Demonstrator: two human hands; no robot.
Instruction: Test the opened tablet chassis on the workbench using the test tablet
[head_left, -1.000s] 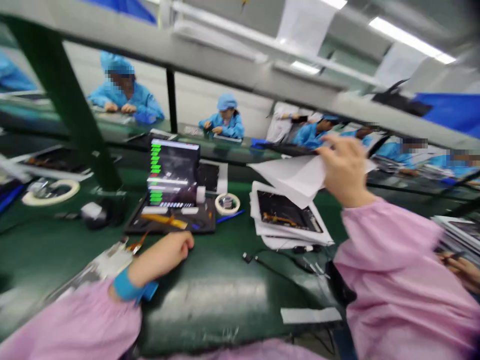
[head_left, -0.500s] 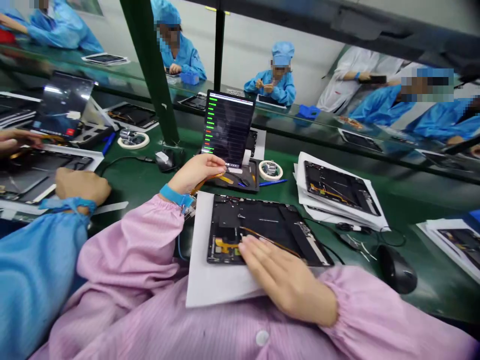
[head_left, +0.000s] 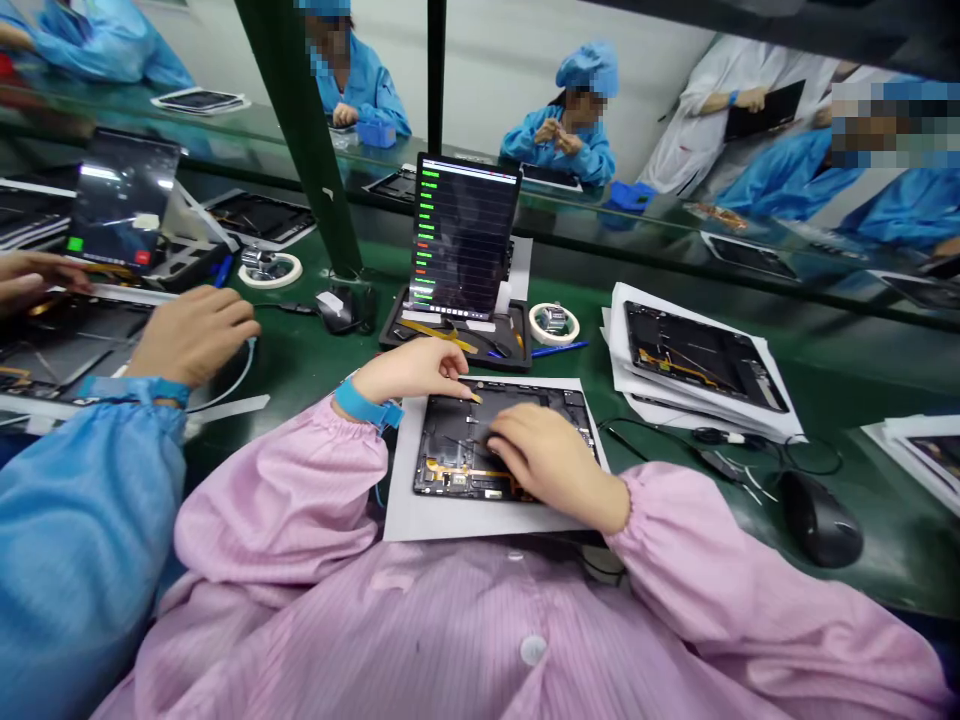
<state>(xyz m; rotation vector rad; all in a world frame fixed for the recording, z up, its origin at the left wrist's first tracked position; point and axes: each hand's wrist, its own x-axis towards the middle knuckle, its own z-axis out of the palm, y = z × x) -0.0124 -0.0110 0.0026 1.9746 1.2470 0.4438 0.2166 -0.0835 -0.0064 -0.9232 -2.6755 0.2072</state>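
Observation:
An opened tablet housing [head_left: 442,440], black with orange flex cables along its near side, lies on white sheets [head_left: 450,522] before me. My left hand [head_left: 416,372] is at its far left corner, fingers pinched on a flex cable [head_left: 475,398] whose small orange end shows at the fingertips. Over the middle of the housing is my right hand [head_left: 551,462], its fingers bent and pressed together; whatever they hold is hidden. Behind the housing a lit tablet screen [head_left: 465,235] stands upright in a black tray [head_left: 517,350], showing green and red lines of text.
Right of me are a stack of sheets with another housing [head_left: 705,355], thin cables and a black mouse [head_left: 819,520]. A tape roll [head_left: 555,324] and a blue pen [head_left: 559,349] lie by the tray. A co-worker's hand [head_left: 191,335] is close on my left.
My left hand has come from the tray to the housing's far left corner. My right hand has lifted from lying flat and bent its fingers. The neighbour's hand rose from the table.

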